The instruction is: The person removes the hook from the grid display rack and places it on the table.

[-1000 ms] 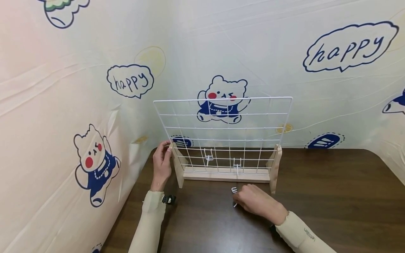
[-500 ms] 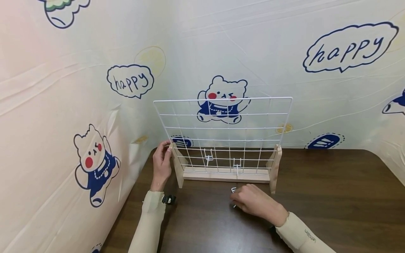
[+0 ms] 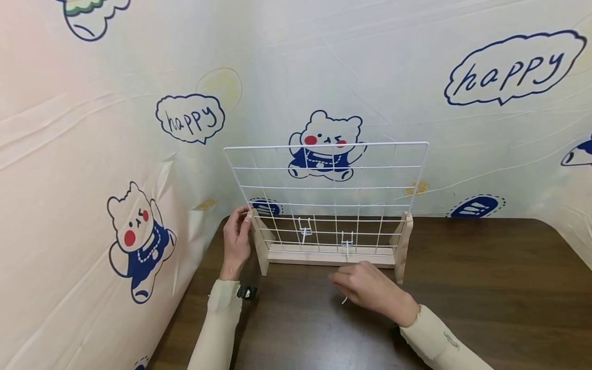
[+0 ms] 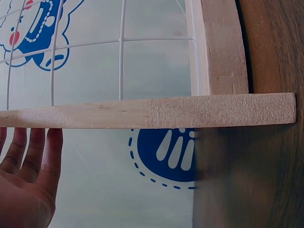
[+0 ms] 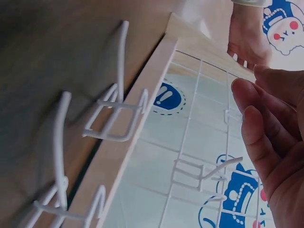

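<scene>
A white wire grid rack point(image 3: 335, 187) stands on two wooden side panels point(image 3: 402, 246). My left hand point(image 3: 237, 241) rests its fingertips on the outer face of the left side panel point(image 4: 204, 110); in the left wrist view those fingers look straight. My right hand point(image 3: 370, 288) hovers low in front of the rack, fingers bent and nothing seen between them. Under it lies a white wire hook point(image 3: 344, 300), mostly hidden. The right wrist view shows two such loose hooks on the table, one white hook point(image 5: 119, 71) nearer the rack's base, apart from my right fingers point(image 5: 259, 137).
Two white hooks hang on the lower grid, a left hook point(image 3: 304, 231) and a right hook point(image 3: 347, 243). A pale wooden bar point(image 3: 333, 256) joins the panels at the bottom. Behind the brown table point(image 3: 485, 288) hangs a printed cloth point(image 3: 296, 61).
My right hand has moved slightly up and left, toward the rack, and now covers the upper end of the loose hook. My left hand and the rack stay put.
</scene>
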